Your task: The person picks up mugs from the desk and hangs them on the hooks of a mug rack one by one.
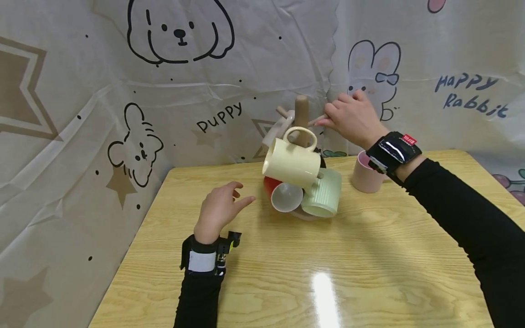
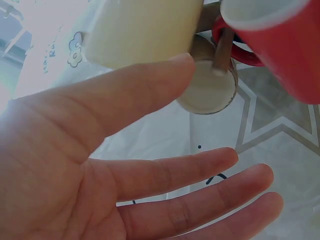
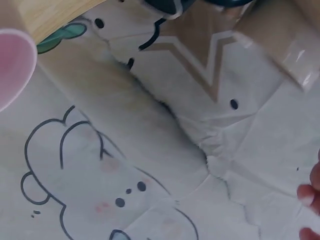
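A wooden mug tree point(image 1: 301, 109) stands on the table, hung with several mugs. Its front peg carries a cream-yellow mug point(image 1: 292, 161); below are a ribbed light-green mug point(image 1: 326, 193) and a red mug point(image 1: 270, 184) with a white inside. A pale mug point(image 1: 279, 130) hangs at the upper left. My right hand point(image 1: 354, 116) pinches the upper right peg; only fingertips point(image 3: 309, 194) enter the right wrist view, at its edge. Left of the mugs, my left hand point(image 1: 219, 207) hovers over the table with fingers apart, holding nothing; its thumb point(image 2: 145, 87) overlaps the yellow mug in the left wrist view.
Behind my right wrist, a pink mug point(image 1: 366, 175) stands upright on the wooden table point(image 1: 266, 273). A dark mug point(image 1: 322, 160) is mostly hidden behind the yellow one. A printed cloth point(image 1: 262, 59) hangs close behind the table and along its left side.
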Demonstrator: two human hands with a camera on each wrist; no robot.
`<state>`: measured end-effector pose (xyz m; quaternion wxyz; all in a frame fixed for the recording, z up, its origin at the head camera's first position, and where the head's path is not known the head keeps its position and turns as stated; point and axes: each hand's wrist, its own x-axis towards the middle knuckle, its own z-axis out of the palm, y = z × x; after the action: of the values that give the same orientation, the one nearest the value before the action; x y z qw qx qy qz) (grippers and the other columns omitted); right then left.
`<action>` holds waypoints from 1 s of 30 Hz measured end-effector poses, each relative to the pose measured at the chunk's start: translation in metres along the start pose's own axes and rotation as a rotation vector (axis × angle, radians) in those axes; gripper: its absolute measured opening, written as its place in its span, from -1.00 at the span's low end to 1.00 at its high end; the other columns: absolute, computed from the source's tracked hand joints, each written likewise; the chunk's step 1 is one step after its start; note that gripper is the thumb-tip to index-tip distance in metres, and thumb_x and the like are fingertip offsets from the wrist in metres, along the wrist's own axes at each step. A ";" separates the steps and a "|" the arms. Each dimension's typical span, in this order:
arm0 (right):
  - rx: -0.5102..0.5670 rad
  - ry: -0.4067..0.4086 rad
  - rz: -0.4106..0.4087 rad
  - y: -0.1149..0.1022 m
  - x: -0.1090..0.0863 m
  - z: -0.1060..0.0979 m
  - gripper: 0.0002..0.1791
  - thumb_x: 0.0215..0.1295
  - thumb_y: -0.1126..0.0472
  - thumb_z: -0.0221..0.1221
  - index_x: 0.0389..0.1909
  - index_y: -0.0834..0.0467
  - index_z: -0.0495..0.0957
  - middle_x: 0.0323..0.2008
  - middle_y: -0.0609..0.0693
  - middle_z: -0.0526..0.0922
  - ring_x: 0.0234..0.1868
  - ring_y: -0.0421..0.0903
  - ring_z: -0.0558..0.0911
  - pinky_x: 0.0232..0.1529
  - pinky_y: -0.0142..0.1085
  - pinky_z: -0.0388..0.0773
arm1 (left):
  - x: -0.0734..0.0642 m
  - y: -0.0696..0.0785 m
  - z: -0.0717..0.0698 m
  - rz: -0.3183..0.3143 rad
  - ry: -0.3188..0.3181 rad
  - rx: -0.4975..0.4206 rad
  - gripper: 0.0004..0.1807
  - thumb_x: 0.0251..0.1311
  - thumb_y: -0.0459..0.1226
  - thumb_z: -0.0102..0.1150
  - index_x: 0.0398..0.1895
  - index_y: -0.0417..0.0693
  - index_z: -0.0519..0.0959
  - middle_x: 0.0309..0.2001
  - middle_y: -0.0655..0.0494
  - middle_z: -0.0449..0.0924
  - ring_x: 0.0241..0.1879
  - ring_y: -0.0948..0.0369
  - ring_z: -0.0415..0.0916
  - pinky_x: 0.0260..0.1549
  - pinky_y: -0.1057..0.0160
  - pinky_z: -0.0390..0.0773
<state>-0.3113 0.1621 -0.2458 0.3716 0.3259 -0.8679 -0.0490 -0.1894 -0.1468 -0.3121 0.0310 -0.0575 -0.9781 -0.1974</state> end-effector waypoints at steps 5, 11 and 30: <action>0.022 0.120 0.049 -0.009 -0.008 -0.003 -0.30 0.25 -0.34 -0.23 -0.72 0.19 0.31 -0.73 0.05 0.33 -0.53 -0.01 0.28 -0.36 -0.11 0.14 | 0.000 0.000 0.000 0.000 0.005 -0.002 -0.43 0.11 0.04 0.17 0.07 -0.16 0.48 -0.13 -0.10 0.63 -0.17 0.02 0.57 -0.27 0.08 0.56; 0.249 0.260 0.250 -0.031 -0.014 0.000 -0.45 0.08 -0.07 0.25 -0.82 0.21 0.30 -0.75 0.09 0.31 -0.56 0.04 0.30 -0.35 -0.04 0.14 | 0.001 0.001 0.001 0.006 0.004 -0.013 -0.45 0.12 0.04 0.16 0.07 -0.15 0.49 -0.14 -0.09 0.63 -0.18 0.03 0.58 -0.28 0.08 0.55; -0.014 0.587 0.305 -0.093 0.007 0.014 -0.65 0.02 0.15 0.19 -0.81 0.20 0.35 -0.78 0.05 0.46 -0.53 0.01 0.42 -0.31 -0.09 0.23 | 0.000 0.001 0.000 -0.002 0.016 -0.030 -0.45 0.12 0.03 0.16 0.07 -0.13 0.48 -0.13 -0.07 0.63 -0.17 0.04 0.58 -0.28 0.09 0.55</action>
<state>-0.2755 0.0828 -0.2822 0.6113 0.1898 -0.7621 0.0971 -0.1893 -0.1456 -0.3117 0.0378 -0.0555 -0.9748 -0.2126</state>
